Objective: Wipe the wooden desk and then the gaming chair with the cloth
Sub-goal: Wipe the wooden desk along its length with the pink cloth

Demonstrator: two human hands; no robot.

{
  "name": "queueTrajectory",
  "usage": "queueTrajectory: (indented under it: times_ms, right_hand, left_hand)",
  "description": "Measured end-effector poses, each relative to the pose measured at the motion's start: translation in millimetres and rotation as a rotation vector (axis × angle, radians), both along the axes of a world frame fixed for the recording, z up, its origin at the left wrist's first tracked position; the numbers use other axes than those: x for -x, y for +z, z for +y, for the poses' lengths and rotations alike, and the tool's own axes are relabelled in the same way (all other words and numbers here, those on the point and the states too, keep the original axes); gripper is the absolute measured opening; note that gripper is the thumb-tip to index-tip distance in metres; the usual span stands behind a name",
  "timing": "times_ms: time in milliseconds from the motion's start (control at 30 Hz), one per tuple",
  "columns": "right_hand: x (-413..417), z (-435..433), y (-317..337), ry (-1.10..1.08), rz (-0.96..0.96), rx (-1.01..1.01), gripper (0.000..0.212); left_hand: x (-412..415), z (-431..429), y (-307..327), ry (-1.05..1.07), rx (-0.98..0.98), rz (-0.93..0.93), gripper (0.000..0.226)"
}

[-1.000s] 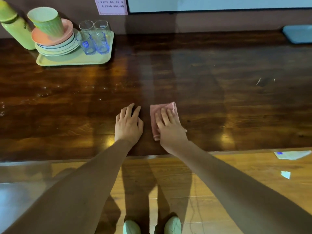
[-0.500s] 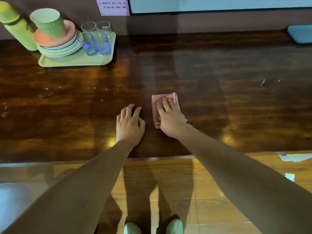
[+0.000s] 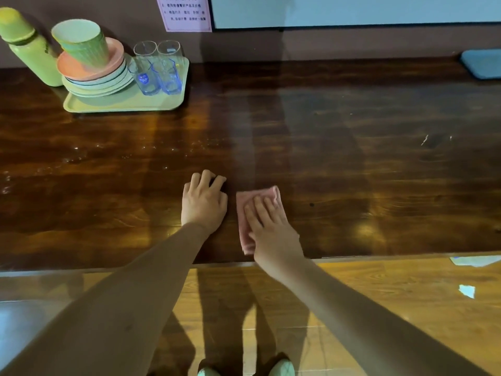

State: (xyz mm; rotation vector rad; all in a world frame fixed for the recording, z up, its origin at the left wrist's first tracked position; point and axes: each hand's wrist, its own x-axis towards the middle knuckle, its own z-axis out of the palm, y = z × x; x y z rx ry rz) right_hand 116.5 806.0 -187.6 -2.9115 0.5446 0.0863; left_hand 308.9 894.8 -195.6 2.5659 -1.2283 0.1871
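A folded pink cloth (image 3: 245,213) lies on the dark wooden desk (image 3: 352,172) close to its front edge. My right hand (image 3: 271,229) presses flat on the cloth with straight fingers and covers most of it. My left hand (image 3: 203,202) rests palm down on the bare wood just left of the cloth, its fingers slightly bent. No gaming chair is in view.
A green tray (image 3: 122,103) at the back left holds stacked plates (image 3: 95,77), a green cup (image 3: 81,44) and drinking glasses (image 3: 157,69). A green bottle (image 3: 29,47) stands beside it. A blue pad (image 3: 482,63) lies at the back right. Paper scraps (image 3: 466,290) lie on the floor.
My right hand slid the cloth away from me, then pulled it back toward the front edge. My left hand stayed in place.
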Motion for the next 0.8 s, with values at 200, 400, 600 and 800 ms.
queueTrajectory:
  times_ms: [200,400,600,800]
  right_hand:
    - [-74,-53,13,-0.113,0.056,-0.035,0.094]
    - [-26,-6,16,-0.081,0.033,-0.017,0.098]
    - [-7,4,7,-0.069,-0.023,-0.029,0.103]
    - [-94,-65,13,-0.133,0.039,-0.051,0.1]
  left_hand:
    - [-3,-1,1,-0.004,-0.013,0.024,0.042]
    - [-1,-1,9,0.01,-0.049,0.074,0.049]
    - [-3,-2,10,-0.059,-0.1,0.106,0.054]
    - [-5,-2,7,-0.056,-0.073,0.107,0.052]
